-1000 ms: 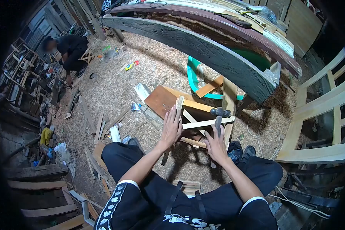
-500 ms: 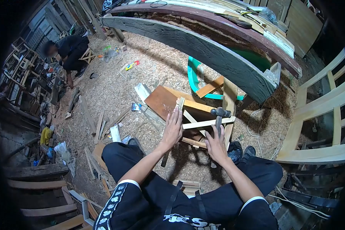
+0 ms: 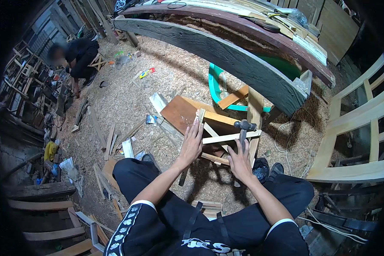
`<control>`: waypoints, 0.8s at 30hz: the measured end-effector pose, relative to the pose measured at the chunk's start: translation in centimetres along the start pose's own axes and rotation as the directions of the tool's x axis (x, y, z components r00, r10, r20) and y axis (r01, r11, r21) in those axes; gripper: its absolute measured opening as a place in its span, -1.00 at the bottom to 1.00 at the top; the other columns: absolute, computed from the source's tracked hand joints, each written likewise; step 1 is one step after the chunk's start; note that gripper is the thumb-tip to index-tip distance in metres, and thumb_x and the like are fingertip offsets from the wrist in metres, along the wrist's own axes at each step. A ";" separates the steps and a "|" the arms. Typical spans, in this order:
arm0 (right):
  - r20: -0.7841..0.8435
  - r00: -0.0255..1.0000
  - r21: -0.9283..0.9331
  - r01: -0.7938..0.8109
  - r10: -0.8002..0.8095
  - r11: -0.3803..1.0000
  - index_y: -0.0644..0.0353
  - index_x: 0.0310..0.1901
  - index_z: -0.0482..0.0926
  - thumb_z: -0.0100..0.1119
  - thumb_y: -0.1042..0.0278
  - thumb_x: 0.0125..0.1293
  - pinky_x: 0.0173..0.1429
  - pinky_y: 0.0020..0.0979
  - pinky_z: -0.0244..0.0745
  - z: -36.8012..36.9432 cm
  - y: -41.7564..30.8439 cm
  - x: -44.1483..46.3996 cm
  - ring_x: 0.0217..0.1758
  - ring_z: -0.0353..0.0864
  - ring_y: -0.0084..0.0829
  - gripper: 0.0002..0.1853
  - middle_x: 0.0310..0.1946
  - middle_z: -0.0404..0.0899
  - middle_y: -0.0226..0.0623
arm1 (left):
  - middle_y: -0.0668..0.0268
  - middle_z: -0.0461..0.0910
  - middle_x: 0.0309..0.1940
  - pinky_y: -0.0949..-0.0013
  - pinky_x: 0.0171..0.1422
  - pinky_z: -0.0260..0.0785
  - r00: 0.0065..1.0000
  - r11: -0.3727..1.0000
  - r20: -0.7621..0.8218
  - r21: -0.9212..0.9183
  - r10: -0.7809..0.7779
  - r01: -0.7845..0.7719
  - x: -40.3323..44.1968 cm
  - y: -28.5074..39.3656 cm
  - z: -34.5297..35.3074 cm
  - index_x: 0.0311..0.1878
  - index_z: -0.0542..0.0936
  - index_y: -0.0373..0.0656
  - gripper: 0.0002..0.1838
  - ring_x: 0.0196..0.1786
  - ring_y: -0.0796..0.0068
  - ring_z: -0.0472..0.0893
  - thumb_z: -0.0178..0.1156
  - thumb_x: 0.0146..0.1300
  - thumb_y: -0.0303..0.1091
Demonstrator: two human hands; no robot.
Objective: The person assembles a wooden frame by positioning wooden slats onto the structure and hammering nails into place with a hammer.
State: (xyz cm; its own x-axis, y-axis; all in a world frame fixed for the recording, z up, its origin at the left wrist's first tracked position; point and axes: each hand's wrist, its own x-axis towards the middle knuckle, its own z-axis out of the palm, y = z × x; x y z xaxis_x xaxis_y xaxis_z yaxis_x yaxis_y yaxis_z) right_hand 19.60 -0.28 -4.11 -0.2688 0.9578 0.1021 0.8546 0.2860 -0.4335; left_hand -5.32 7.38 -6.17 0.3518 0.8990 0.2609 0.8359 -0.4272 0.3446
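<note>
In the head view my left hand (image 3: 191, 143) lies with its fingers stretched out, the tips against a small wood block (image 3: 200, 113) at the corner of a wooden frame. My right hand (image 3: 242, 163) is closed around the handle of a hammer (image 3: 245, 125), whose dark metal head points away from me. A pale wood strip (image 3: 226, 138) runs across the frame between my hands, passing under the hammer. Beyond my left fingertips is a brown board (image 3: 179, 112), part of or resting against the frame; I cannot tell which.
A thick dark beam (image 3: 217, 51) crosses ahead, beside a bench piled with boards. A green curved rim (image 3: 215, 85) shows beneath it. Shavings and offcuts cover the floor. A slatted wooden frame (image 3: 354, 168) stands at right. Another person (image 3: 79, 57) crouches at far left.
Almost nothing differs. Both hands and the hammer keep their places; the crouching person's head and arm have shifted slightly.
</note>
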 end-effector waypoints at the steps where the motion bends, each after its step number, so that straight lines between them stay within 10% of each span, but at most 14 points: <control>1: 0.000 1.000 -0.004 0.000 0.000 1.000 0.21 0.29 0.54 0.18 0.35 0.43 0.63 0.26 -0.03 0.1 0.1 0.0 0.62 -0.20 0.36 -0.58 0.51 0.05 0.13 | -0.14 0.04 0.62 -0.05 0.73 -0.14 1.000 1.000 0.011 -0.007 0.011 -0.011 0.0 0.0 0.0 0.61 0.09 -0.31 -0.21 0.67 -0.07 0.06 0.12 0.34 -0.47; 24: -0.005 1.000 0.003 0.009 -0.009 1.000 0.24 0.28 0.54 0.17 0.34 0.44 0.62 0.27 -0.02 0.0 0.0 0.0 0.62 -0.20 0.37 -0.59 0.51 0.06 0.12 | -0.16 0.03 0.61 -0.06 0.72 -0.13 1.000 1.000 -0.015 -0.013 -0.002 0.002 0.6 0.4 -0.4 0.61 0.13 -0.23 -0.27 0.65 -0.10 0.09 0.10 0.42 -0.37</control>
State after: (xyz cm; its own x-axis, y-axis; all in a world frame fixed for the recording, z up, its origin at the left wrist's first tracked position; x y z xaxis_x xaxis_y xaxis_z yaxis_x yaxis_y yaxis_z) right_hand 19.59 -0.29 -4.15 -0.2741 0.9553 0.1109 0.8507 0.2947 -0.4352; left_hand -5.00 7.69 -5.54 0.3433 0.8984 0.2739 0.8310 -0.4264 0.3572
